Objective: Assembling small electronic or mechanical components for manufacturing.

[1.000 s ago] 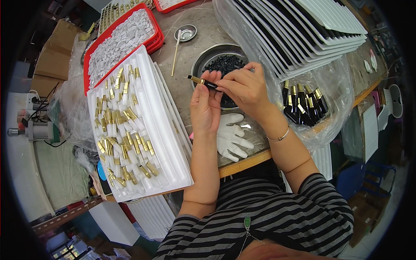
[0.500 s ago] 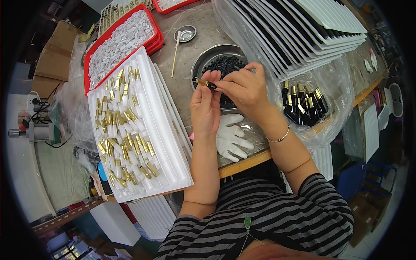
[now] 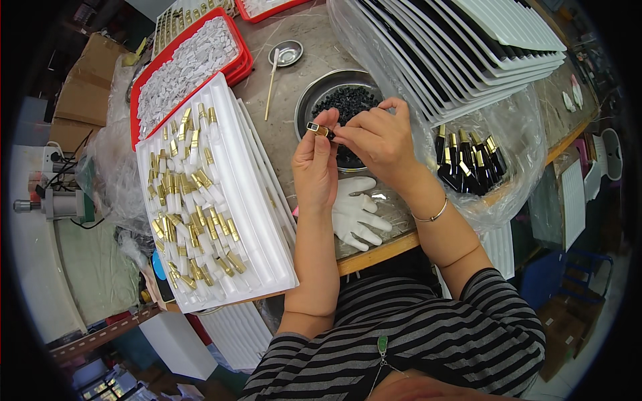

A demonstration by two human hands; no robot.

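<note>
My left hand [image 3: 317,164] holds a small black-and-gold tube [image 3: 320,130] between thumb and fingers, its rectangular gold end turned up. The fingers of my right hand [image 3: 378,137] are pinched at the tube's dark end; whether they also hold a small black piece is hidden. Just beyond both hands stands a round metal bowl [image 3: 304,98] with many small black pieces [image 3: 346,100] in it. Beneath my wrists a white glove [image 3: 354,212] lies on the table. To the left, a white ribbed tray [image 3: 257,267] bears many gold-and-white tubes [image 3: 194,180].
Black tubes with gold ends [image 3: 471,160] lie in clear plastic [image 3: 518,144] at the right, below a stack of ribbed trays [image 3: 461,60]. At the far left a red tray [image 3: 241,63] holds white pieces. A small metal dish [image 3: 289,52] and a thin stick [image 3: 271,90] lie near the bowl.
The black-and-gold tube has tilted in my left fingers, so its gold end now points up and shows its rectangular face. My left fingers have curled in closer; my right hand has barely moved.
</note>
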